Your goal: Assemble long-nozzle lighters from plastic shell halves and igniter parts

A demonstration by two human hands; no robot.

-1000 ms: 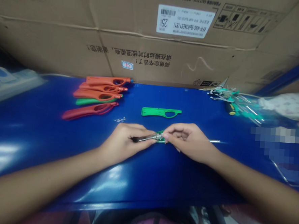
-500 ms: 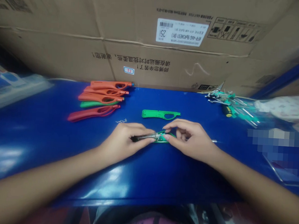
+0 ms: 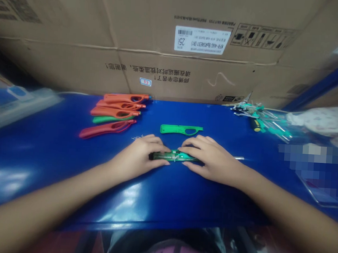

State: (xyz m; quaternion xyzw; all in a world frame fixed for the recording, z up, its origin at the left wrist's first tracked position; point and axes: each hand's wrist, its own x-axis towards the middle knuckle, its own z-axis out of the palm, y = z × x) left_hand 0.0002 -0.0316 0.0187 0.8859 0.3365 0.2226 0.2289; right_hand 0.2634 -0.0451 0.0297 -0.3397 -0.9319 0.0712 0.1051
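Observation:
Between my hands on the blue table lies an open long-necked lighter (image 3: pixel 174 156), with a clear fuel tank at its left and turquoise inner parts toward its right. My left hand (image 3: pixel 141 153) grips the tank end between thumb and fingers. The fingers of my right hand (image 3: pixel 212 159) are closed over the turquoise part, with the thumb on the near edge. A thin metal tube (image 3: pixel 239 158) sticks out to the right of my right hand. Just behind lies a loose green lighter shell half (image 3: pixel 181 130) with a finger loop.
Several orange, green and red lighter shells (image 3: pixel 108 128) are piled at the back left. Small pale pins (image 3: pixel 138 137) lie near my left hand. At the back right are turquoise lighter parts with metal tubes (image 3: pixel 272 127) and a yellow-black handle (image 3: pixel 255 125). A large cardboard box (image 3: pixel 151 34) stands behind.
The tank has lowered from a raised tilt into line with the turquoise parts. My right hand has shifted from a fingertip pinch to a wider grip over the lighter.

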